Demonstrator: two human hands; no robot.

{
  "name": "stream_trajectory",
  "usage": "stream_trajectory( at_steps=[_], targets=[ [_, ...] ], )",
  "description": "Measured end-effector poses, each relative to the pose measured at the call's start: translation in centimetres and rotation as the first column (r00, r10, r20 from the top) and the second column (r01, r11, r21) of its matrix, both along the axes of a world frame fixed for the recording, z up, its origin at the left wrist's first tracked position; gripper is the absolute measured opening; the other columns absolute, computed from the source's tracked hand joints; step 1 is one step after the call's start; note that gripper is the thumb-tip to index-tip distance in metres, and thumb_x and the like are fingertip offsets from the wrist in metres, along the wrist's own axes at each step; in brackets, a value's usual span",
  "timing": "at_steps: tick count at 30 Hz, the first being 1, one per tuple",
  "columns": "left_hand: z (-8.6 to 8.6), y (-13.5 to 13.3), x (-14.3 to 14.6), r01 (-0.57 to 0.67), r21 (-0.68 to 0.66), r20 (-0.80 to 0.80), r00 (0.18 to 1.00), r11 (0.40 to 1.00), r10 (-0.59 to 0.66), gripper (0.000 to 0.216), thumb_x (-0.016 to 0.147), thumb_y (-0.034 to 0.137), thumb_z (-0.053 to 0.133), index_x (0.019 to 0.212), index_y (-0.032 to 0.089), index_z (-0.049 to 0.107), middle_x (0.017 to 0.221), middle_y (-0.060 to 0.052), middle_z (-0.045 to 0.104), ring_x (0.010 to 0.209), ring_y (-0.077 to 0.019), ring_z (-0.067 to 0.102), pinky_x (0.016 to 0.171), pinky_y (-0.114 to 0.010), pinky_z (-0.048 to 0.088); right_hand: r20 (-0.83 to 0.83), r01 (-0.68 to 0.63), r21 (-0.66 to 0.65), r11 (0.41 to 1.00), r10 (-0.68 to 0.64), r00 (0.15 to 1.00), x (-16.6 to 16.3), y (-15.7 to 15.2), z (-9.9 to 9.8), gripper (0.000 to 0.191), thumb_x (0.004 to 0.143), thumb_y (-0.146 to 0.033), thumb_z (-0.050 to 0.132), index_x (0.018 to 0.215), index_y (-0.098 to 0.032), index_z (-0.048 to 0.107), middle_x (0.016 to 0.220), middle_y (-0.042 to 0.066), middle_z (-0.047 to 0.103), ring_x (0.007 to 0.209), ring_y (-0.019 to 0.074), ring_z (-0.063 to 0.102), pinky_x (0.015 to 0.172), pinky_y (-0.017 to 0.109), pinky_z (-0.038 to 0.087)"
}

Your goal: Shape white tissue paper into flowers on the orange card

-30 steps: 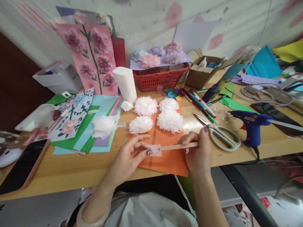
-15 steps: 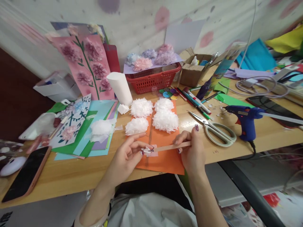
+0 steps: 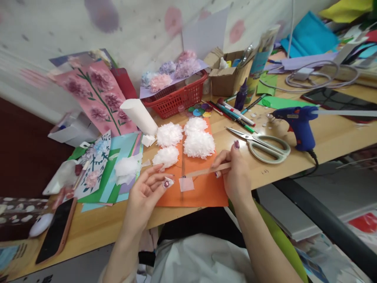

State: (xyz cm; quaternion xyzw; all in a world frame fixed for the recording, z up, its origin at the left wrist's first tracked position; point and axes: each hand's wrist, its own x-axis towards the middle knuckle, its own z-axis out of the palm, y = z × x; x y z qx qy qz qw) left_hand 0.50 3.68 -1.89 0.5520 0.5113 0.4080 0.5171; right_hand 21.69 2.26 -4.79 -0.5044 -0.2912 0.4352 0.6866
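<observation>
Faces a wooden desk crowded with craft supplies, viewed from above. Holds a flat wooden stick in the right hand, with fingers clamped on its right end, and points its free tip leftward over an orange sheet. Pinches a small white scrap between thumb and fingertip of the left hand, with the other fingers loosely curled and slightly apart. Leaves a pale pink square between the two hands, apparently flat on the orange sheet, just below the stick's tip; cannot tell whether touching it. Has four fluffy white paper blooms clustered beyond the hands, at the far part of the sheet and over its left edge. Includes, to the right, open-bladed scissors and a blue glue gun; to the left, white tissue on layered coloured papers, and a dark-screened phone nearer the desk's edge. Shows, at the back, a white paper roll beside a red basket topped with pastel paper flowers.
</observation>
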Motion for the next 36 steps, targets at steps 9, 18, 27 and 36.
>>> stream_trajectory(
  at_steps=[9,18,27,36],
  targets=[
    [1.5,2.4,-0.4,-0.091,0.188,-0.16,0.98,0.978,0.122,0.047,0.069,0.029,0.08,0.111,0.017,0.064,0.086,-0.001,0.071,0.086,-0.0164,0.07,0.087,-0.031,0.056,0.347,-0.052,0.069,0.996,0.025,0.937,-1.7,2.0,0.7,0.061,0.095,-0.066,0.038,0.064,-0.021,0.066,0.056,0.001,0.062,0.057,0.017,0.06,0.058,0.029,0.04],
    [1.9,4.4,1.3,0.01,0.219,-0.382,0.921,0.976,0.077,0.047,0.072,0.026,0.075,0.117,0.018,0.062,0.085,-0.005,0.078,0.089,-0.0229,0.075,0.088,-0.04,0.058,0.361,-0.08,0.08,0.994,0.046,0.931,-1.9,2.7,0.8,0.057,0.098,-0.064,0.036,0.072,-0.021,0.063,0.065,0.002,0.066,0.066,0.0176,0.065,0.064,0.028,0.043],
    [0.5,6.6,2.5,0.182,0.369,-0.649,0.753,0.911,0.112,0.038,0.081,0.022,0.067,0.119,0.023,0.063,0.09,-0.003,0.079,0.093,-0.0249,0.076,0.09,-0.041,0.056,0.325,-0.073,0.109,0.991,0.034,0.945,-1.9,2.8,0.3,0.054,0.099,-0.061,0.036,0.074,-0.022,0.063,0.069,0.002,0.068,0.068,0.0181,0.066,0.066,0.029,0.044],
    [0.3,7.2,2.8,0.23,0.437,-0.7,0.694,0.87,0.168,0.035,0.082,0.022,0.066,0.117,0.023,0.063,0.091,-0.002,0.079,0.096,-0.0251,0.075,0.088,-0.039,0.056,0.405,-0.029,0.127,0.992,-0.025,0.914,-1.9,2.3,0.4,0.055,0.102,-0.056,0.032,0.069,-0.022,0.061,0.059,0.001,0.063,0.059,0.0166,0.062,0.062,0.029,0.041]
  ],
)
